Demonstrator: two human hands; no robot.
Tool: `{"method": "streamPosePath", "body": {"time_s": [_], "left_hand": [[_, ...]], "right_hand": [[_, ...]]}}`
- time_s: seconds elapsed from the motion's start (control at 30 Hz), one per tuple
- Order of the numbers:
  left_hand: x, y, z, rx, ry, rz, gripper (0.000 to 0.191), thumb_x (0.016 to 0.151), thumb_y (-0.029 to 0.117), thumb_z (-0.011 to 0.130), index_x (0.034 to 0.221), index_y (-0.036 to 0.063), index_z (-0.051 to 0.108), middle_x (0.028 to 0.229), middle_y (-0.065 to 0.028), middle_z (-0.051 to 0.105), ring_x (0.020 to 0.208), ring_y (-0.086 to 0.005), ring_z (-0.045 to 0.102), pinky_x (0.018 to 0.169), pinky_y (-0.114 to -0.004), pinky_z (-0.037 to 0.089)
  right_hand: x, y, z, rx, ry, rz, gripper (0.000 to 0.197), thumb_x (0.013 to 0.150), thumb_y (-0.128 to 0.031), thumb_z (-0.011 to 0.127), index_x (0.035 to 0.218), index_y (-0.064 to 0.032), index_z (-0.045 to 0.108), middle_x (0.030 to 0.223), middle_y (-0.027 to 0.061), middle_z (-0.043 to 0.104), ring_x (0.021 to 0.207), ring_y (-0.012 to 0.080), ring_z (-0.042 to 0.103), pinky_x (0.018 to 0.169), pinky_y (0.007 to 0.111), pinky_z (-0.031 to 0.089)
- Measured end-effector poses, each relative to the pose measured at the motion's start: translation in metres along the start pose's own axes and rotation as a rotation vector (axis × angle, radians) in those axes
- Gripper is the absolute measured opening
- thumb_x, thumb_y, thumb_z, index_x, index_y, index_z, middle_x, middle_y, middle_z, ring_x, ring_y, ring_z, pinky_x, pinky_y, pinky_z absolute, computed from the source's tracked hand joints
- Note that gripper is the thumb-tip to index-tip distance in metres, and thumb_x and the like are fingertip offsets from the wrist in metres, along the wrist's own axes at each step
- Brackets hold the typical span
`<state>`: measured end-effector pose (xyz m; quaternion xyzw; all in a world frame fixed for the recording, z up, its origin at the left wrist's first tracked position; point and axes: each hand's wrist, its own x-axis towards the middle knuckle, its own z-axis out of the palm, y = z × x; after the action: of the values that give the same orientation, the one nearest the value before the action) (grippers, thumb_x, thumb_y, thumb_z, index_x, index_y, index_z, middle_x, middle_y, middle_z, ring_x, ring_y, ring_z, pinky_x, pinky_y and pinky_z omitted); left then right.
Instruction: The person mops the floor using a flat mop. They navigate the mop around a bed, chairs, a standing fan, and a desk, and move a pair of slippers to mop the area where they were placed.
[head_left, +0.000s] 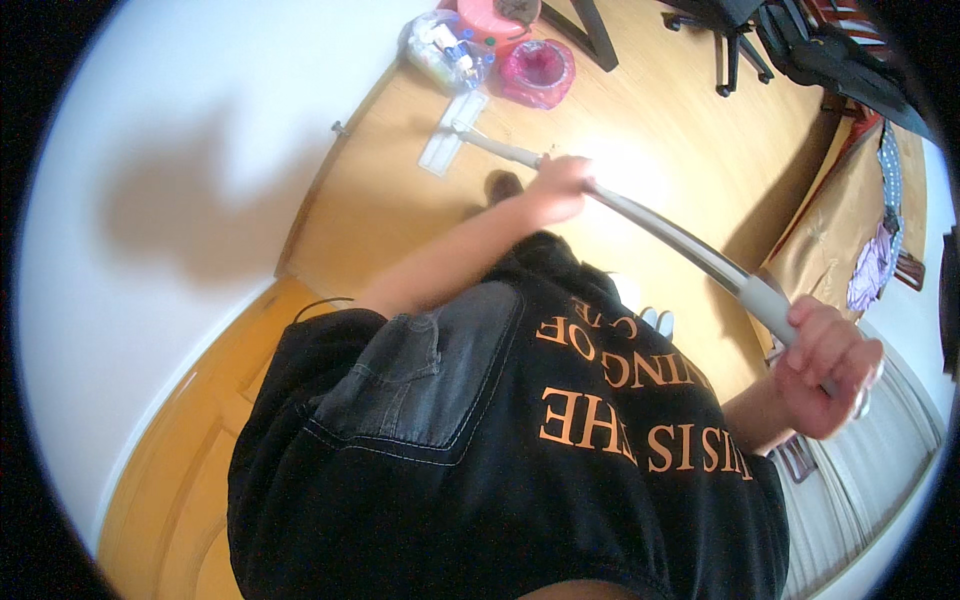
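My left hand (562, 191) is closed around the lower part of a grey and silver mop pole (667, 234). Higher up, near the end of the handle at the right of the view, my right hand (825, 367) grips the same pole. The pole slants down to a flat, pale rectangular mop head (452, 135), which lies on the wood-coloured floor at the upper middle, near the white wall. Just beyond the mop head sit a clear plastic bag of bottles and other items (446, 56) and a pink bin with a bag liner (536, 73).
A pink tub (495, 22) stands behind the bag, beside a dark furniture leg (589, 37). A wheeled office chair (731, 52) is at the top right. Cloths (870, 266) lie on a covered piece of furniture at right. White slippers (658, 321) rest on the floor; a wooden door (202, 480) is lower left.
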<state>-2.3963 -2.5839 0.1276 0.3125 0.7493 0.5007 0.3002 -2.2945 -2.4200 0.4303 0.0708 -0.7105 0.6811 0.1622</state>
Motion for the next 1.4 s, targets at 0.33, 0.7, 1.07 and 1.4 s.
{"method": "streamPosePath", "body": {"time_s": [0.33, 0.7, 1.07, 1.4], "left_hand": [[-0.016, 0.029, 0.061, 0.0, -0.272, 0.071, 0.008, 0.074, 0.003, 0.052, 0.08, 0.009, 0.053, 0.077, -0.0077, 0.059, 0.083, -0.029, 0.057, 0.072, -0.048, 0.034], [0.006, -0.001, 0.046, 0.073, 0.012, 0.087, 0.008, 0.07, -0.005, 0.049, 0.07, 0.0036, 0.049, 0.066, -0.0143, 0.054, 0.063, -0.0313, 0.055, 0.057, -0.04, 0.041], [0.08, 0.054, 0.17, 0.195, -0.344, 0.079, 0.005, 0.076, 0.001, 0.05, 0.075, 0.0054, 0.052, 0.079, -0.0146, 0.06, 0.079, -0.034, 0.059, 0.067, -0.042, 0.045], [0.166, 0.14, 0.205, 0.017, -0.547, 0.257, 0.016, 0.061, -0.007, 0.057, 0.07, 0.0049, 0.051, 0.076, -0.0111, 0.058, 0.08, -0.0307, 0.057, 0.068, -0.039, 0.044]], "right_hand": [[-0.061, -0.052, -0.009, -0.077, 0.217, 0.081, 0.024, 0.092, -0.019, 0.038, 0.069, -0.0137, 0.035, 0.055, 0.0, 0.039, 0.052, 0.0146, 0.042, 0.067, 0.039, 0.037], [-0.053, -0.011, -0.023, -0.023, 0.163, -0.037, 0.02, 0.091, -0.016, 0.037, 0.072, -0.0101, 0.038, 0.054, 0.0046, 0.043, 0.049, 0.0176, 0.044, 0.063, 0.042, 0.041], [-0.087, -0.033, -0.163, -0.01, 0.428, 0.079, 0.023, 0.09, -0.02, 0.039, 0.068, -0.0137, 0.034, 0.052, 0.0005, 0.039, 0.051, 0.0147, 0.041, 0.066, 0.038, 0.038], [-0.109, -0.088, -0.236, -0.146, 0.679, -0.063, 0.015, 0.079, -0.018, 0.05, 0.067, -0.0145, 0.042, 0.053, -0.0015, 0.035, 0.051, 0.0127, 0.038, 0.063, 0.036, 0.031]]}}
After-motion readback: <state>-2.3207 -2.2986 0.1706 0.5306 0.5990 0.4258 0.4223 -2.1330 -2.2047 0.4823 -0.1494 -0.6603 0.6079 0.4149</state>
